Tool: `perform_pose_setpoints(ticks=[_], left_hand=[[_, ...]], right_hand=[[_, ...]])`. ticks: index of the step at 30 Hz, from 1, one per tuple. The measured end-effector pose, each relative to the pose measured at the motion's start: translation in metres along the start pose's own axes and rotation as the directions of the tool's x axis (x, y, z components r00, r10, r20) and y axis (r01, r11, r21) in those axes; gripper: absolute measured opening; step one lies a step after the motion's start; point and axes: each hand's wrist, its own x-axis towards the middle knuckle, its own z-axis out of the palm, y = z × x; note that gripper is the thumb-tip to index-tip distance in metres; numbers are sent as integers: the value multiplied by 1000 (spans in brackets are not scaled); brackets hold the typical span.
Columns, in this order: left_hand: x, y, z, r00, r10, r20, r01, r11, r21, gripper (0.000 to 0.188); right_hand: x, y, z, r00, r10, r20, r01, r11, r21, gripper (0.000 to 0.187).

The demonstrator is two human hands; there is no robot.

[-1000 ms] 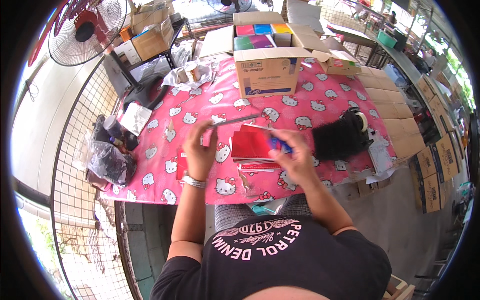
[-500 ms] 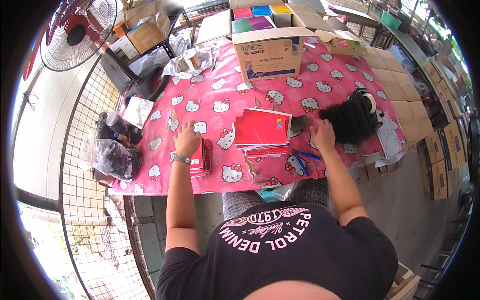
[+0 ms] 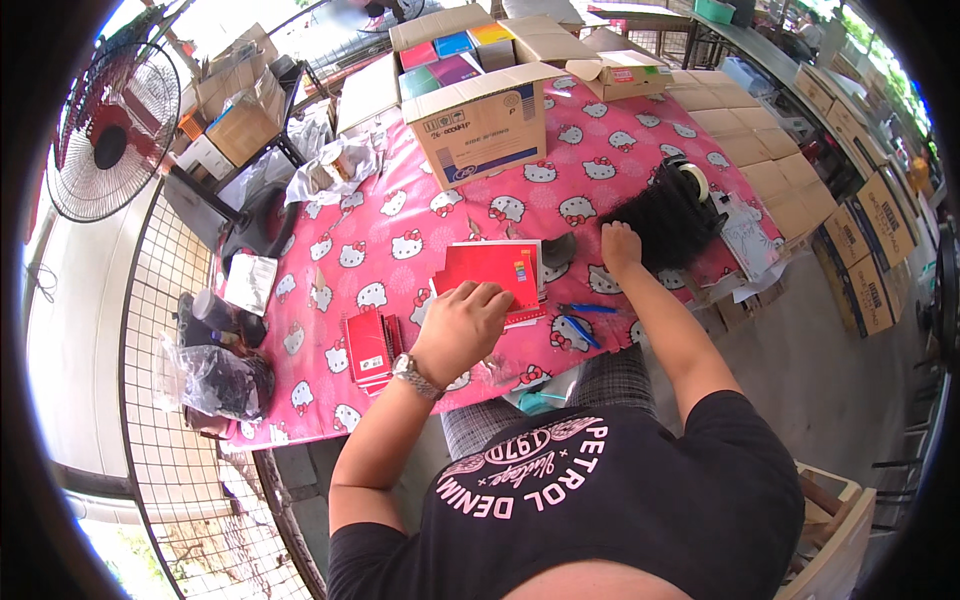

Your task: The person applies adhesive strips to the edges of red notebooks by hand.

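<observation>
Hands apart over the pink cartoon-cat tablecloth (image 3: pixel 400 240). Left hand (image 3: pixel 462 325), steel watch at the wrist, lies palm down on the near edge of the red-covered spiral notebook (image 3: pixel 492 275); fingers curled loosely over the cover, pressing rather than gripping. The notebook sits flat at table centre, in front of the person. Right hand (image 3: pixel 620 245) reaches to the right, fingertips on the black bristly bundle (image 3: pixel 668 222); whether they have closed on a piece I cannot tell.

Judgement: step in hand looks like steadying the notebook while fetching something from the black bundle. Next move would call for a clean pinch at the bundle without dragging it.

Containers: open brown cardboard box (image 3: pixel 478 120) at the far side, holding coloured flat packs — pink, blue, yellow, green, purple. Small open carton (image 3: pixel 622 72) beyond it; contents not legible.

Also noted: short stack of small red notebooks (image 3: pixel 368 345) left of the left hand; blue pens (image 3: pixel 580 318) near the table edge.
</observation>
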Motion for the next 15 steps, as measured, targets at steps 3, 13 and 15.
perform_pose_setpoints(ticks=[3, 13, 15], left_hand=[[8, -7, -16, 999, -37, 28, 41, 991, -125, 21], [11, -27, -16, 992, -114, -55, 104, 982, -155, 24], [25, -25, -27, 984, -151, -98, 134, 978, -161, 26]], right_hand=[[4, -1, -3, 995, 104, -3, -102, 978, 183, 15], [18, -41, -104, 987, -151, -51, 132, 596, 792, 25], [3, -61, -164, 956, -261, -136, 226, 354, 908, 20]])
